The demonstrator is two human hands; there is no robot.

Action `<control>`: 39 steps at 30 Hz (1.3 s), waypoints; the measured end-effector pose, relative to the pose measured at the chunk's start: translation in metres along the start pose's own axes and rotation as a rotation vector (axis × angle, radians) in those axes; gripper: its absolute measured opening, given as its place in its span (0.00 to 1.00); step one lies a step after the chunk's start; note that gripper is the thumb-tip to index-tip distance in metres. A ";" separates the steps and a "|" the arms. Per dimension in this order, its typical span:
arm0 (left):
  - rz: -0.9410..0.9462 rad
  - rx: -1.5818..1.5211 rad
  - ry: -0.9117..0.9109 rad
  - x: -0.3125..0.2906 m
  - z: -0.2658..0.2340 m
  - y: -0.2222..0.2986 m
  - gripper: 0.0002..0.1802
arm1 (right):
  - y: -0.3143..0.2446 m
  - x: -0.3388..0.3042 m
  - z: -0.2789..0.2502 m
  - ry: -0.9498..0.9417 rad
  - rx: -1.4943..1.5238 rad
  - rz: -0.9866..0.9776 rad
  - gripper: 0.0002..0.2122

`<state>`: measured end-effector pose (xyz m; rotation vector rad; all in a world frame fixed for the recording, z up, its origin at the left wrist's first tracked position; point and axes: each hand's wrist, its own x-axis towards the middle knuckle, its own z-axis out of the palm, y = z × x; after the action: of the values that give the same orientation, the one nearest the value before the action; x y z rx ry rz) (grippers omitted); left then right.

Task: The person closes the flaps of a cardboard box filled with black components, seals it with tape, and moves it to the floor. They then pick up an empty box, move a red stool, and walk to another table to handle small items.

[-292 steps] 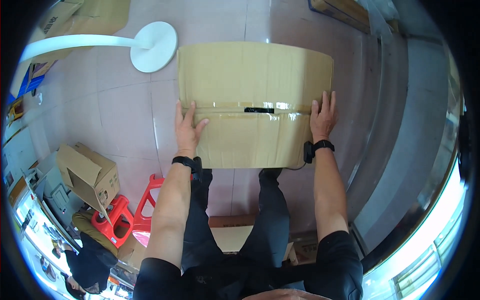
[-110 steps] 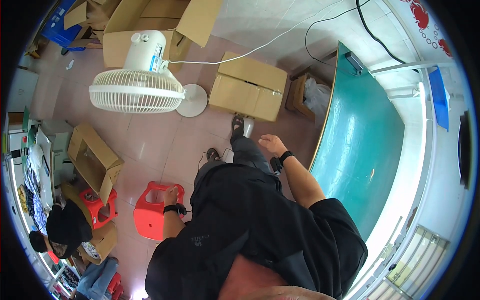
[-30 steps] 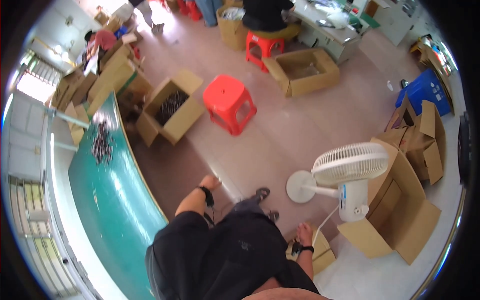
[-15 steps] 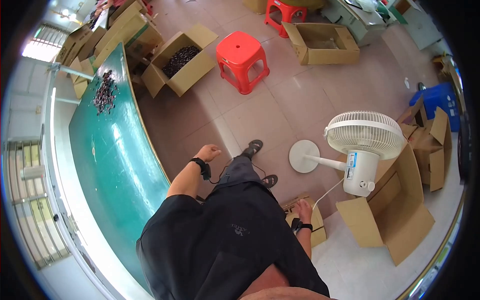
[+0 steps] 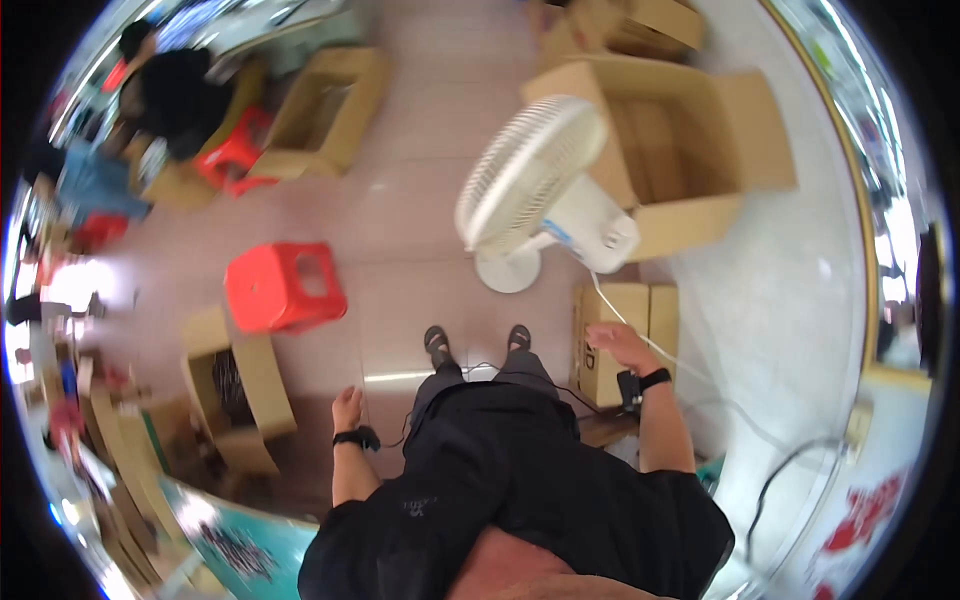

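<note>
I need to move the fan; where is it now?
In the head view, the white fan is above and right of centre, beside the large open box and beyond the right hand.

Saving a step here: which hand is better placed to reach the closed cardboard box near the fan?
Probably your right hand: it overlaps the closed cardboard box in view and looks empty. Your left hand hangs farther left, away from it.

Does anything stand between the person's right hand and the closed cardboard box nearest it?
Possibly a white cord: it crosses the closed cardboard box in view, close by the right hand, though depth is unclear. Nothing else visible does.
</note>
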<state>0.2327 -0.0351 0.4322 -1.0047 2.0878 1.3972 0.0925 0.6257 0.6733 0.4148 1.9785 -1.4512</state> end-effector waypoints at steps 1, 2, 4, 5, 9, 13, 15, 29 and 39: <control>-0.019 0.006 -0.031 0.006 0.006 0.019 0.23 | -0.032 -0.017 -0.011 0.019 0.019 -0.015 0.11; -0.041 0.013 -0.051 0.007 0.007 0.038 0.24 | -0.051 -0.032 -0.027 0.082 0.073 -0.098 0.11; -0.042 0.047 -0.107 0.014 0.008 0.064 0.24 | -0.092 -0.051 -0.061 0.228 0.177 -0.235 0.13; -0.071 0.044 -0.122 0.015 0.012 0.073 0.24 | -0.111 -0.054 -0.081 0.319 0.222 -0.286 0.13; -0.029 0.056 -0.088 0.012 0.040 0.100 0.24 | -0.120 0.002 -0.171 0.652 0.389 -0.254 0.18; 0.019 0.101 -0.015 -0.014 0.074 0.116 0.23 | -0.034 0.116 -0.251 0.854 0.262 0.130 0.28; 0.021 0.115 -0.034 -0.020 0.075 0.102 0.22 | 0.034 0.182 -0.293 0.946 0.174 0.196 0.29; -0.322 -0.033 0.092 -0.131 0.127 0.115 0.09 | -0.006 0.258 -0.301 0.740 0.949 0.116 0.13; 0.028 0.252 0.082 -0.059 0.119 0.148 0.21 | -0.092 0.200 -0.318 0.539 0.923 -0.157 0.09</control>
<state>0.1535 0.1269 0.5150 -0.9459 2.2761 1.0863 -0.2091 0.8684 0.6672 1.1579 1.5915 -2.5215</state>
